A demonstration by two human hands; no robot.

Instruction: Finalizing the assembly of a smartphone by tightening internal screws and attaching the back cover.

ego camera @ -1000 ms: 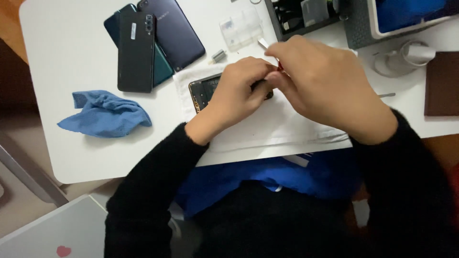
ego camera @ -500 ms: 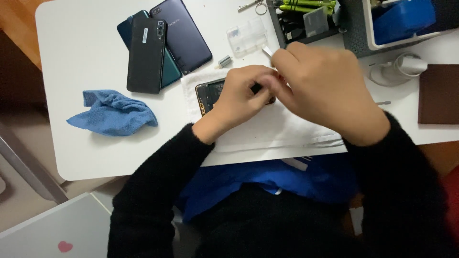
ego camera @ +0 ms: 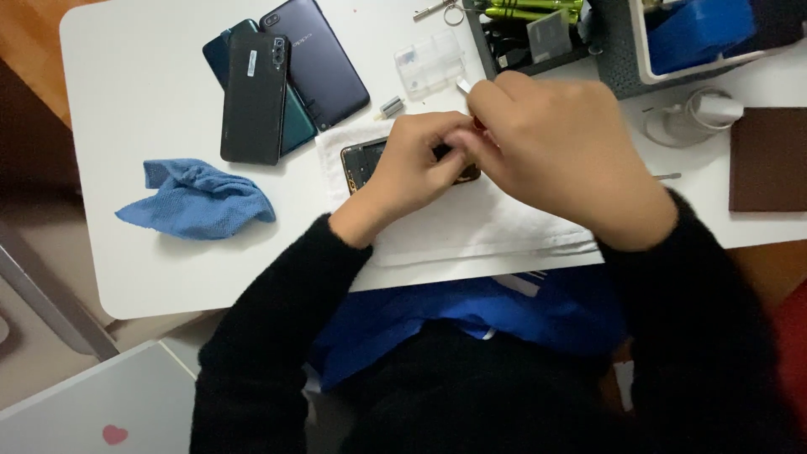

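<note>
White table (ego camera: 151, 277) over a wood floor, seen from our head down; a white folded towel (ego camera: 471, 227) sits at the near edge as our work mat.

On the towel lies the opened phone (ego camera: 363, 160), its back off, dark insides and a gold-toned frame edge showing. Its long axis runs left to right across us; only the left end is visible, the rest is hidden under our hands.

Our left hand (ego camera: 412, 168) rests directly on the phone, fingers curled and pinched narrow over its middle. We cannot tell whether it grips a small part or just steadies the body.

Our right hand (ego camera: 563, 160) comes in from the right, closed around a slim tool whose pale tip (ego camera: 462, 84) pokes out at the top; a red spot shows between the fingers. Both hands meet over the phone's middle, with the left hand the nearer and lying flatter on it.

Well apart to the left:
- three dark phones (ego camera: 269, 84), stacked
- crumpled blue cloth (ego camera: 197, 200)

Just beyond the towel: clear parts box (ego camera: 430, 63), small grey cylinder (ego camera: 392, 107). Tool tray (ego camera: 538, 34) at the far edge.
</note>
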